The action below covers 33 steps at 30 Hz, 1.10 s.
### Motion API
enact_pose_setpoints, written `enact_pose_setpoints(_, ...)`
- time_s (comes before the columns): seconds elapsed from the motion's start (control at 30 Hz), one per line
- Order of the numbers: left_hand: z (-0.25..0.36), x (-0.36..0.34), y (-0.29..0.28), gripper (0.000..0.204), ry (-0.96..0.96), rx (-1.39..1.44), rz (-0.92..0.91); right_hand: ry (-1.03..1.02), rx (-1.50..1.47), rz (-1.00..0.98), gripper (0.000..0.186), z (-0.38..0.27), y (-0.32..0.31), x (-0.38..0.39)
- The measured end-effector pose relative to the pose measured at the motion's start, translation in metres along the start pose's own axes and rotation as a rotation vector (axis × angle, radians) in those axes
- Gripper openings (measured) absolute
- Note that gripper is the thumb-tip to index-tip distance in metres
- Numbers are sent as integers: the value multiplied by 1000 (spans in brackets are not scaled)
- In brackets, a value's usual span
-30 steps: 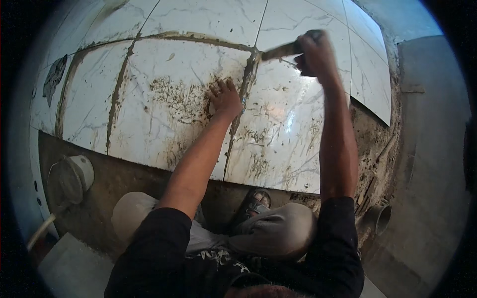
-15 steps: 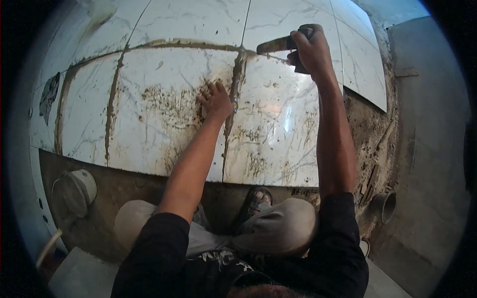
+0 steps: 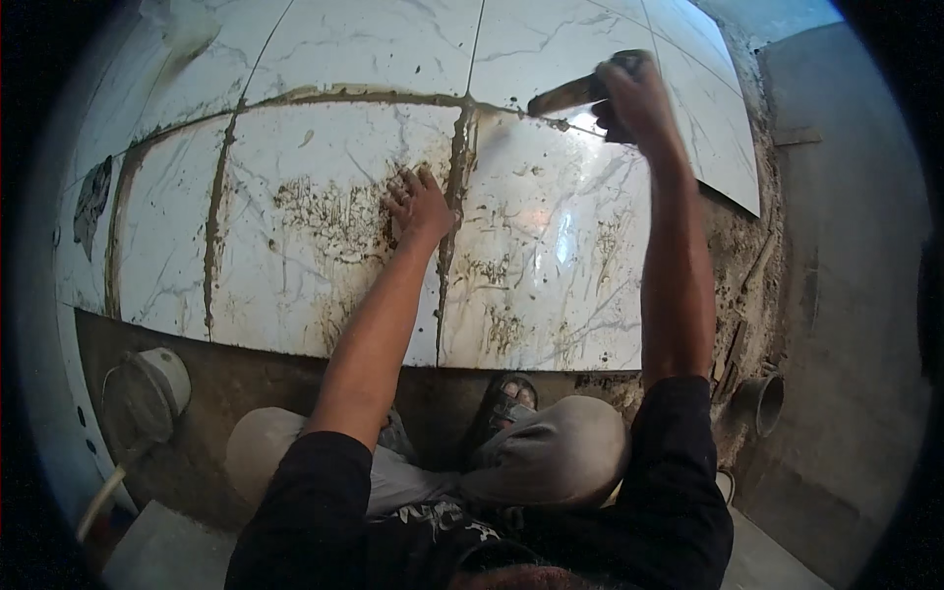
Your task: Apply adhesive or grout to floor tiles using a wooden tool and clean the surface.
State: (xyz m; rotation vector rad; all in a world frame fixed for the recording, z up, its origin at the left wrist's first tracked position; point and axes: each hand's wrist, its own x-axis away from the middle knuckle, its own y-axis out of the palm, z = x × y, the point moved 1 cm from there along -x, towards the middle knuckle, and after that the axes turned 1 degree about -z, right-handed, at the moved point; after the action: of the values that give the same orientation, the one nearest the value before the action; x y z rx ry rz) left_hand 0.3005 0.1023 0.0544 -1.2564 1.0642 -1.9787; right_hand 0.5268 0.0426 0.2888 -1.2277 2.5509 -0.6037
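Note:
My left hand (image 3: 420,208) lies flat with spread fingers on a mud-splashed white marbled tile (image 3: 334,147), close to the dark mortar-filled joint (image 3: 457,162) at its right side. My right hand (image 3: 639,98) is closed around the dark head of what looks like a mallet (image 3: 568,96). The tool's stick-like handle points left, its end over the far edge of the wet right-hand tile (image 3: 551,236). My fingers hide part of the head.
More white tiles (image 3: 374,44) extend beyond the muddy seam. A bucket (image 3: 162,379) stands at the near left, and a dark round container (image 3: 757,403) lies at the right by rubble. A grey wall (image 3: 846,197) rises on the right. My sandalled foot (image 3: 511,398) is by the tiles' near edge.
My right hand has moved a little to the right with the mallet, whose handle has tilted. My left hand stays flat on the tile. The view has shifted slightly.

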Motion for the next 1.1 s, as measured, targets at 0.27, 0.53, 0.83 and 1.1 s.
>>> enact_pose_setpoints(0.27, 2, 9, -8, 91, -8, 40, -90, 43, -36, -64, 27, 2, 5, 5)
enact_pose_setpoints(0.53, -5, 1, -2, 104, -37, -19, -35, 33, -40, -104, 28, 9, 32, 9)
enact_pose_setpoints(0.83, -1, 1, -3, 106, -33, -17, -43, 47, -52, -107, 28, 7, 31, 7)
enact_pose_setpoints(1.1, -8, -5, 3, 106, -42, 5, -41, 57, 42, -128, 27, -2, 42, 19)
